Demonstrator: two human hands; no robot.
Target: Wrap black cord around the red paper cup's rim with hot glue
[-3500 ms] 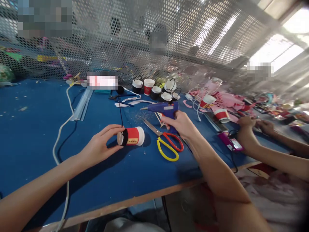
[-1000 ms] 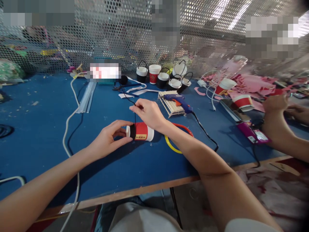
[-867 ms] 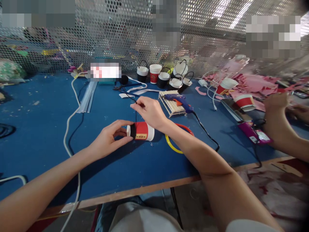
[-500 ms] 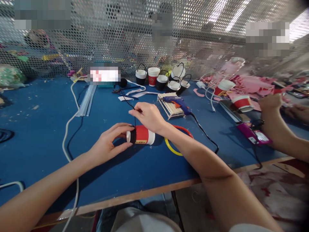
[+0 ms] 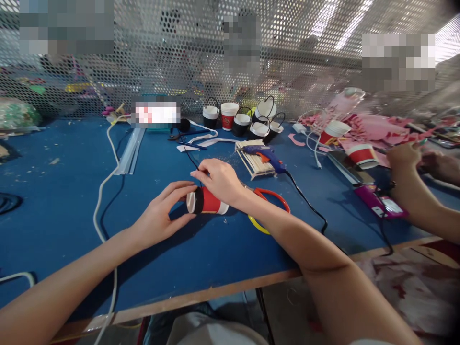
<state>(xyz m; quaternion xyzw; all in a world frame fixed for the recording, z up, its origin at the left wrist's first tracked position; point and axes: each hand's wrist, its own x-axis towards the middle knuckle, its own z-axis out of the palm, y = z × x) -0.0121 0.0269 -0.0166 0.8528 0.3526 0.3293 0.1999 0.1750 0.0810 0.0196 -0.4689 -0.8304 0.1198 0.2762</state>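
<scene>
A small red-and-white paper cup [image 5: 212,200] lies on its side on the blue table, with a black band [image 5: 198,200] around one end. My left hand [image 5: 158,211] grips that end between thumb and fingers. A thin black cord [image 5: 189,157] runs down from the back of the table to the cup. Above the cup, my right hand [image 5: 220,179] pinches this cord between thumb and forefinger. Scissors with red and yellow handles [image 5: 278,194] lie partly hidden under my right forearm.
Beyond my right hand, a blue glue gun [image 5: 268,157] rests on a wooden stick rack [image 5: 251,167]. Several cups, most black with cord handles [image 5: 241,125], stand by the mesh screen [image 5: 201,57]. Clear strips [image 5: 127,151] and a white cable [image 5: 98,206] lie left. A co-worker's arm [image 5: 413,187] is at right.
The cup has rolled or tilted slightly, so more of its black-banded end faces me. My right hand has dropped a little closer to it, still pinching the cord.
</scene>
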